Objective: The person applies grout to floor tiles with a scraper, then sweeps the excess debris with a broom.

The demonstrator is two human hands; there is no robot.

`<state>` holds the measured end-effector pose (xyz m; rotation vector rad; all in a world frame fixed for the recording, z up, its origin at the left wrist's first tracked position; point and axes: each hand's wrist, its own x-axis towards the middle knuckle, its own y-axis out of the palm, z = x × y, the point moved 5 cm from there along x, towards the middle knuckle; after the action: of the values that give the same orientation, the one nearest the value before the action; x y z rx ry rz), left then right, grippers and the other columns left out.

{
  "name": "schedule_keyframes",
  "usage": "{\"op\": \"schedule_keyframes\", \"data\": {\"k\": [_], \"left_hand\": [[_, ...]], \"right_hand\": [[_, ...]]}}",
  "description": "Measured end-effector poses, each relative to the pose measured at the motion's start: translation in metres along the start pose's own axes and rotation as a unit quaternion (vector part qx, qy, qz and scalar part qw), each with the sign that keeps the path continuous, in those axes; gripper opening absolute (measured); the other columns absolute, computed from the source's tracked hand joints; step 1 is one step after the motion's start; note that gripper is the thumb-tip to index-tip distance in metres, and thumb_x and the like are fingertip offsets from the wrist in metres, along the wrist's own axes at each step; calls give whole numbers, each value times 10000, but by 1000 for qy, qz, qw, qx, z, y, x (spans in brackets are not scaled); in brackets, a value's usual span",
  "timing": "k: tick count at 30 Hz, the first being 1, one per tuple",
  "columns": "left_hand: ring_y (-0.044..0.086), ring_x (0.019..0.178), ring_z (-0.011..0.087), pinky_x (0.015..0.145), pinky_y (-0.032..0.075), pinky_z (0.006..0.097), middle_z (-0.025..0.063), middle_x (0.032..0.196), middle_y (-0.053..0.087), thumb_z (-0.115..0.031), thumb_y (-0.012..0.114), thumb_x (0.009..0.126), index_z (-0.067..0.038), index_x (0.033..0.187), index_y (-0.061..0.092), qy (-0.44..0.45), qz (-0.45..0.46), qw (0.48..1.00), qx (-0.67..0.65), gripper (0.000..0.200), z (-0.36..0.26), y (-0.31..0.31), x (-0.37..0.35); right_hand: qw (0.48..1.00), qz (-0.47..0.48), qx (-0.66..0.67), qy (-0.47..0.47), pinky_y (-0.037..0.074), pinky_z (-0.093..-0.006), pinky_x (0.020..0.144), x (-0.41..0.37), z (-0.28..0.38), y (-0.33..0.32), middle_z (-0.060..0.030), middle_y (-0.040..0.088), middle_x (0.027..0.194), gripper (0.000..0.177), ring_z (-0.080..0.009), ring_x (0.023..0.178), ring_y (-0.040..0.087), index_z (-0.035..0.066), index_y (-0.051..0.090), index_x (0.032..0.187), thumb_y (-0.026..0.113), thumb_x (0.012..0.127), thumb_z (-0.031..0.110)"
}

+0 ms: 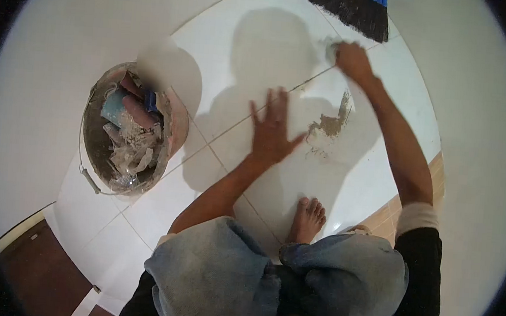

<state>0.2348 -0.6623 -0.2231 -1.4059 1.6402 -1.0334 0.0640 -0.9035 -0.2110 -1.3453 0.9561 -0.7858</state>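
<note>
My left hand is spread, fingers apart and palm down, over the white floor tiles. It holds nothing, and motion slightly blurs it. Just to its right a brown patch of dirt with loose crumbs marks the tile. Farther forward, my right hand is closed, with its fingers curled down near a grout line. A small greyish-green thing shows at the left side of its fingers, too smeared to name. The dark bristles of a broom with a blue head lie just beyond that hand.
On the left stands a dirty bucket with a wire handle, filled with scraps and clear plastic. A dark brown door is at the lower left. My bare foot rests on the tiles, and pale walls border the floor.
</note>
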Motion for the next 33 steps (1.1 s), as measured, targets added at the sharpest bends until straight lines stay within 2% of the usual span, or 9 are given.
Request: {"op": "schedule_keyframes", "data": {"k": [3, 8, 11, 18, 22, 25, 26, 28, 33], "left_hand": [[61, 1524, 380, 1152, 12, 689, 169, 1646, 119, -575, 578, 909, 10, 1561, 146, -52, -62, 996, 31, 977, 55, -9, 5], [88, 1519, 385, 1152, 14, 689, 155, 1638, 153, -556, 573, 920, 2, 1551, 190, -41, -72, 995, 51, 925, 57, -10, 7], [101, 1518, 378, 1153, 18, 686, 148, 1636, 168, -566, 573, 914, -2, 1552, 194, -60, -53, 995, 53, 931, 61, -9, 13], [101, 1516, 385, 1147, 33, 695, 134, 1637, 170, -587, 571, 901, 2, 1552, 204, -57, -61, 995, 60, 952, 66, -12, 18], [101, 1512, 398, 1144, 38, 698, 133, 1634, 186, -600, 564, 898, 15, 1536, 257, -50, -55, 996, 56, 938, 62, -13, 14], [101, 1511, 398, 1138, 32, 705, 118, 1632, 204, -606, 564, 893, 7, 1529, 288, -43, -67, 996, 51, 926, 63, -11, 12], [101, 1511, 398, 1138, 32, 705, 118, 1632, 204, -606, 564, 893, 7, 1529, 288, -45, -67, 995, 50, 926, 63, -12, 12], [86, 1508, 417, 1125, 29, 726, 102, 1634, 202, -623, 571, 880, 1, 1530, 289, -35, -61, 996, 49, 944, 61, -14, 12], [52, 1503, 450, 1109, 22, 753, 90, 1642, 177, -639, 587, 862, -2, 1533, 282, -3, -63, 996, 58, 974, 57, -11, 12]], "right_hand": [[998, -21, 24, -46, 566, -506, 767, -58, 63, -6, -203, 711, 886, 296, -364, 857, 708, 135, 726, 1082, 553, 850, 74], [993, -65, 97, 29, 575, -477, 778, -13, 21, -13, -213, 715, 905, 385, -369, 849, 706, 164, 727, 1150, 575, 823, 29], [989, -72, 91, -86, 560, -471, 831, -21, 12, 2, -195, 719, 924, 433, -366, 864, 696, 228, 728, 1165, 604, 806, 19], [980, -26, 64, -185, 563, -462, 825, -5, 13, -21, -199, 701, 980, 464, -392, 863, 686, 144, 714, 1172, 574, 778, -56], [996, -14, 54, -73, 543, -436, 884, 31, -1, -9, -159, 705, 1063, 484, -363, 940, 686, 128, 716, 1168, 572, 751, -72], [984, 29, 67, -164, 559, -417, 867, -24, 47, 0, -120, 718, 1080, 493, -347, 935, 697, 127, 697, 1191, 569, 756, -64], [979, 135, 107, -104, 554, -410, 912, -55, 72, -15, -93, 694, 1190, 521, -337, 990, 694, 123, 688, 1204, 551, 749, -92], [958, 67, 102, -258, 557, -457, 865, -108, 84, -5, -135, 702, 1142, 392, -339, 982, 690, 108, 682, 1199, 550, 845, 4], [985, 81, 119, -93, 555, -455, 867, -79, 64, -42, -127, 706, 1135, 351, -301, 988, 694, 98, 694, 1180, 562, 862, 29]]}}
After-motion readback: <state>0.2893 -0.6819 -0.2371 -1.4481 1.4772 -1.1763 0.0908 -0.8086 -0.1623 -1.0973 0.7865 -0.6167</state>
